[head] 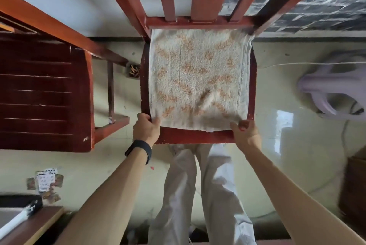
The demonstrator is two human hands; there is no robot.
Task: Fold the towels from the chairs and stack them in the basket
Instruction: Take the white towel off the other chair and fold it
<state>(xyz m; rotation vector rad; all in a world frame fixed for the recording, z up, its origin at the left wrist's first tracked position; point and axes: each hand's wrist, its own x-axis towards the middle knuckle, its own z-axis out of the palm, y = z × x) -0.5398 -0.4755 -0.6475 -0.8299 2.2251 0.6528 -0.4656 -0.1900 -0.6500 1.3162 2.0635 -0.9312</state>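
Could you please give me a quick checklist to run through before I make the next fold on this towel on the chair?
1. Left hand pinches the towel at its near left corner: ok.
2. Right hand pinches the near right corner: ok.
3. Towel lies flat on the chair seat: not ok, a wrinkle sits near the front.
4. Far edge free of the chair back: cannot tell.
5. Basket within reach: cannot tell, none plainly in view.

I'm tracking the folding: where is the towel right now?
Head view, centre: the towel lies spread on the chair seat, its near corners pinched by the left hand and right hand.
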